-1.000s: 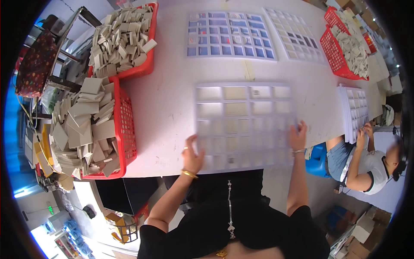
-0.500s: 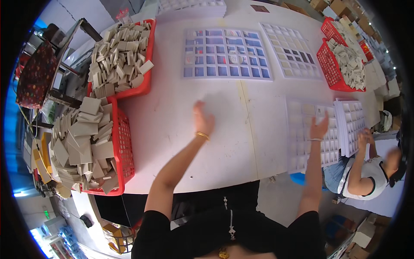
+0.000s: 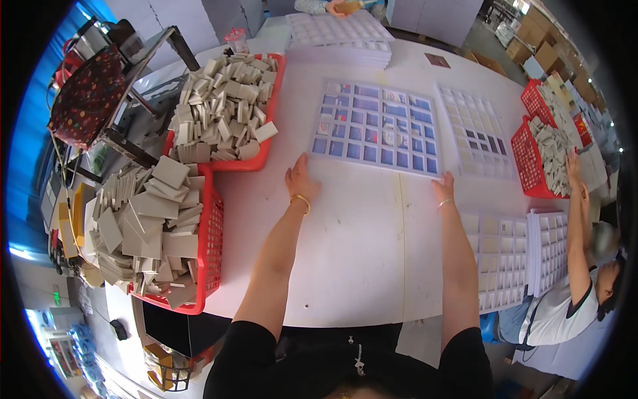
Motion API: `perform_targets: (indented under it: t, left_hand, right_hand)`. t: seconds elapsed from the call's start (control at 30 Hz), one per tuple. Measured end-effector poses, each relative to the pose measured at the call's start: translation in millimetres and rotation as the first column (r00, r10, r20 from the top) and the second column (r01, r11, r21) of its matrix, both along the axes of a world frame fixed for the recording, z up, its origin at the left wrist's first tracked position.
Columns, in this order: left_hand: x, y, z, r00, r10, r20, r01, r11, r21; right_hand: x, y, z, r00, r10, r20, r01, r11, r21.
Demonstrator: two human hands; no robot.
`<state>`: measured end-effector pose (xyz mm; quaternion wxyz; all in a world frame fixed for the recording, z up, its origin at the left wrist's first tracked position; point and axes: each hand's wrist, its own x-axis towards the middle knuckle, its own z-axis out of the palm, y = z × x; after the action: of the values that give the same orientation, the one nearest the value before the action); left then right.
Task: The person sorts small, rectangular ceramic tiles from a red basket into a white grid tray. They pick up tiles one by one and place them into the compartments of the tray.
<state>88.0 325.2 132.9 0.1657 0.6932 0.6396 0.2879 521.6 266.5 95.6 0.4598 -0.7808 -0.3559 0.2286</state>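
A white tray with many square compartments and blue showing through them (image 3: 377,124) lies flat on the white table. At its near left corner, my left hand (image 3: 300,181) has its fingers stretched forward, with a gold bangle on the wrist. My right hand (image 3: 444,189), with a light bracelet, reaches the near right corner, fingertips at the rim. Both hands look open, though whether the fingertips press on the tray is hard to tell. Right beside it lies a second compartment tray (image 3: 474,133) with some dark squares in it.
Two red baskets (image 3: 214,233) heaped with pale flat tiles line the left side. More compartment trays (image 3: 500,263) lie at the near right, others (image 3: 339,53) are stacked at the far edge. Red baskets of pieces (image 3: 525,156) stand right, by a co-worker (image 3: 565,319). Another person's hand shows far off.
The view has shifted. My right hand has come left from the right-hand trays to the blue-showing tray; my left hand has reached forward to it. The co-worker's hands moved from stacked trays toward a basket.
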Motion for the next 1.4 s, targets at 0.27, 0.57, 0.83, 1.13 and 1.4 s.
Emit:
perform_targets:
  t: [0.27, 0.57, 0.83, 1.13, 1.4]
  left_hand:
    - [-37, -20, -19, 0.911, 0.095, 0.401, -0.118, 0.993, 0.032]
    - [-143, -312, 20, 0.868, 0.235, 0.437, -0.154, 0.965, -0.214]
    - [-174, -361, 97, 0.994, -0.056, -0.093, 0.012, 0.907, -0.42]
    - [-210, -308, 212, 0.932, 0.146, -0.332, -0.061, 0.965, 0.254]
    - [-291, -306, 222, 0.922, 0.109, -0.371, -0.141, 0.988, -0.061]
  right_hand:
    - [-4, -80, 19, 0.974, 0.174, -0.145, -0.149, 0.974, 0.17]
    - [-66, -290, 130, 0.913, 0.154, -0.378, -0.24, 0.951, -0.194]
    - [-80, -319, 138, 0.769, 0.594, 0.236, -0.34, 0.694, -0.635]
    - [-112, -282, 170, 0.774, 0.49, 0.4, -0.367, 0.863, -0.347]
    - [-139, -270, 166, 0.773, 0.529, 0.351, -0.464, 0.848, -0.256]
